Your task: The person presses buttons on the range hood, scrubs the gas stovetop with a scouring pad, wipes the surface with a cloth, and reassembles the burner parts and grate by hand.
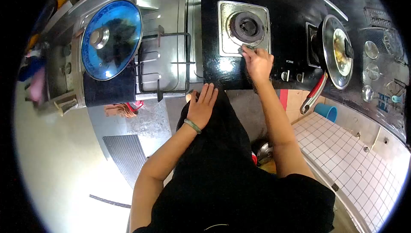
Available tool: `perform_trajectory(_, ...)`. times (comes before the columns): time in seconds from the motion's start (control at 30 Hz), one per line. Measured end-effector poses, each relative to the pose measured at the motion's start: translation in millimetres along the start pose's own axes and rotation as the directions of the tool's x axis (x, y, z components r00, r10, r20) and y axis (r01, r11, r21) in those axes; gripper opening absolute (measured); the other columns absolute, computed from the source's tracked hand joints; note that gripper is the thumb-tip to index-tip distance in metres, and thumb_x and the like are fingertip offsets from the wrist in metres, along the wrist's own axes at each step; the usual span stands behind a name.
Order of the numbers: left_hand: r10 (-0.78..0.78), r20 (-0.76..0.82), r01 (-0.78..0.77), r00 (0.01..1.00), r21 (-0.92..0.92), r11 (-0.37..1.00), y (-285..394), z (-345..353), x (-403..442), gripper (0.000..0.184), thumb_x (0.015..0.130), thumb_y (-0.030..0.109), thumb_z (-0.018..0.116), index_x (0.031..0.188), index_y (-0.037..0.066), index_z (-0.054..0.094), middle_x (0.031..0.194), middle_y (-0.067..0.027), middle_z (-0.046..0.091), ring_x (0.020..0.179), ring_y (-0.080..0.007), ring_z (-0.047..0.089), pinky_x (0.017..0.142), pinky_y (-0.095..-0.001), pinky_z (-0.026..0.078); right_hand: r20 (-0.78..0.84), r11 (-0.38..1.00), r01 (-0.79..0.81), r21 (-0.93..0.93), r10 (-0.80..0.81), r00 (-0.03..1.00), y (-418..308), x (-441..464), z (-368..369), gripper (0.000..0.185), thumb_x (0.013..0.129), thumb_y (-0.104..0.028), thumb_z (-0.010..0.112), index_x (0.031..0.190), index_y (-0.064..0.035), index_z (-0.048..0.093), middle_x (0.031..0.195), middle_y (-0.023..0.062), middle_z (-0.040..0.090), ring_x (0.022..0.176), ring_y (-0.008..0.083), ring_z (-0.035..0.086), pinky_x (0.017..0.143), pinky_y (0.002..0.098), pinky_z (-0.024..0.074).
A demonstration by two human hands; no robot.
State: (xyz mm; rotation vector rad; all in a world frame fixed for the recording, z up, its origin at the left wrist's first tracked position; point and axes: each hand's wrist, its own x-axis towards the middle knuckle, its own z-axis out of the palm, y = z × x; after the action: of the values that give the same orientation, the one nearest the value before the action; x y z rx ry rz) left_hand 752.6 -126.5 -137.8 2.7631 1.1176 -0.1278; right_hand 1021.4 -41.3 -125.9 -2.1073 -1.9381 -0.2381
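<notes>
My right hand (pixel 259 64) pinches a small dark grey wad like steel wool (pixel 245 49), mostly covered by the fingers. It presses at the front of the square metal drip tray (pixel 223 40) around the gas burner (pixel 247 26). Brownish stains mark the tray near the burner ring. The black glass hob (pixel 280 40) surrounds it, with two control knobs (pixel 285 76) right of my hand. My left hand (pixel 202 108), a green bangle on its wrist, lies flat with fingers stretched out at the hob's front edge, over my dark-clothed leg.
A pan stand (pixel 164 92) lies on the steel counter to the left, beside a blue pan lid (pixel 112 40). On the right burner sits a lidded pan (pixel 338 53), its red handle (pixel 316 92) jutting past the front edge. Utensils (pixel 371 50) hang at far right.
</notes>
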Motion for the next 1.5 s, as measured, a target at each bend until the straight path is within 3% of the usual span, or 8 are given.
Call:
perform_trajectory(0.27, -0.032, 0.004, 0.032, 0.999, -0.113, 0.993, 3, 7, 1, 0.055, 0.096, 0.02, 0.045, 0.149, 0.01, 0.041, 0.16, -0.0102, 0.029, 0.149, -0.026, 0.025, 0.114, -0.0557, 0.029, 0.017, 0.995, 0.083, -0.05, -0.082, 0.996, -28, 3, -3, 0.031, 0.083, -0.028, 0.073, 0.111, -0.0171, 0.074, 0.092, 0.0065, 0.064, 0.091, 0.0265, 0.06, 0.08, 0.0427, 0.0419)
perform_trajectory(0.37, -0.015, -0.003, 0.015, 1.0, -0.071, 0.997, 1, 2, 0, 0.054, 0.096, 0.019, 0.045, 0.149, 0.01, 0.041, 0.16, -0.0101, 0.029, 0.149, -0.0257, 0.025, 0.114, -0.0563, 0.028, 0.108, 0.99, 0.105, -0.092, -0.095, 0.99, -38, 18, 9, 0.03, 0.085, -0.03, 0.07, 0.113, -0.0177, 0.074, 0.093, 0.0057, 0.064, 0.091, 0.0243, 0.06, 0.079, 0.0423, 0.0404)
perform_trajectory(0.77, -0.034, -0.048, 0.031, 0.998, -0.062, 0.998, 3, 4, -2, 0.058, 0.095, 0.019, 0.047, 0.151, 0.01, 0.038, 0.161, -0.0096, 0.029, 0.149, -0.026, 0.026, 0.114, -0.0565, 0.027, 0.042, 0.979, 0.185, -0.087, -0.182, 0.982, -26, 24, 9, 0.027, 0.09, -0.026, 0.063, 0.113, -0.0227, 0.074, 0.089, 0.0049, 0.063, 0.088, 0.0232, 0.061, 0.075, 0.0415, 0.0396)
perform_trajectory(0.8, -0.037, 0.026, 0.039, 0.999, -0.087, 0.995, 3, -3, 0, 0.058, 0.095, 0.02, 0.048, 0.151, 0.01, 0.038, 0.161, -0.0097, 0.029, 0.149, -0.0257, 0.026, 0.114, -0.0563, 0.028, 0.026, 0.983, 0.164, -0.085, -0.163, 0.986, -20, 14, 7, 0.025, 0.09, -0.024, 0.062, 0.112, -0.0237, 0.075, 0.088, 0.0047, 0.063, 0.086, 0.0239, 0.062, 0.075, 0.0425, 0.0401)
perform_trajectory(0.97, -0.048, -0.023, 0.047, 0.999, -0.032, 0.998, 5, 0, -1, 0.058, 0.095, 0.02, 0.047, 0.152, 0.011, 0.037, 0.161, -0.0092, 0.029, 0.149, -0.0253, 0.026, 0.113, -0.0558, 0.029, 0.028, 0.986, 0.159, -0.052, -0.158, 0.987, -29, 23, 14, 0.03, 0.083, -0.015, 0.062, 0.11, -0.0179, 0.075, 0.087, 0.0056, 0.065, 0.086, 0.0235, 0.063, 0.075, 0.0412, 0.0403)
perform_trajectory(1.17, -0.062, -0.008, 0.061, 0.998, -0.063, 0.996, 6, 0, 1, 0.063, 0.092, 0.017, 0.052, 0.152, 0.009, 0.036, 0.162, -0.0117, 0.025, 0.15, -0.0273, 0.023, 0.114, -0.0532, 0.03, 0.155, 0.968, 0.181, -0.172, -0.155, 0.976, -35, 20, 4, 0.027, 0.09, -0.024, 0.061, 0.113, -0.0169, 0.074, 0.086, 0.0073, 0.065, 0.083, 0.0243, 0.063, 0.073, 0.0416, 0.0404)
perform_trajectory(1.33, -0.059, -0.036, 0.055, 0.998, -0.089, 0.995, 6, 3, -1, 0.061, 0.092, 0.018, 0.051, 0.151, 0.01, 0.038, 0.161, -0.0106, 0.026, 0.15, -0.0264, 0.022, 0.114, -0.0547, 0.029, 0.477, 0.993, -0.004, -0.116, 0.059, 0.877, -71, 44, -3, 0.052, 0.087, -0.032, 0.062, 0.132, -0.0068, 0.058, 0.104, 0.0204, 0.063, 0.096, 0.037, 0.067, 0.078, 0.0468, 0.0568)
perform_trajectory(1.5, -0.043, -0.006, 0.043, 0.999, -0.059, 0.997, 3, -3, -2, 0.055, 0.096, 0.022, 0.047, 0.15, 0.012, 0.041, 0.161, -0.0081, 0.028, 0.15, -0.0246, 0.023, 0.114, -0.0577, 0.029, 0.51, 0.991, -0.058, -0.12, 0.111, 0.853, -89, 80, 4, 0.043, 0.09, -0.023, 0.054, 0.124, 0.0014, 0.058, 0.114, 0.0207, 0.062, 0.098, 0.0351, 0.065, 0.081, 0.0439, 0.0553)
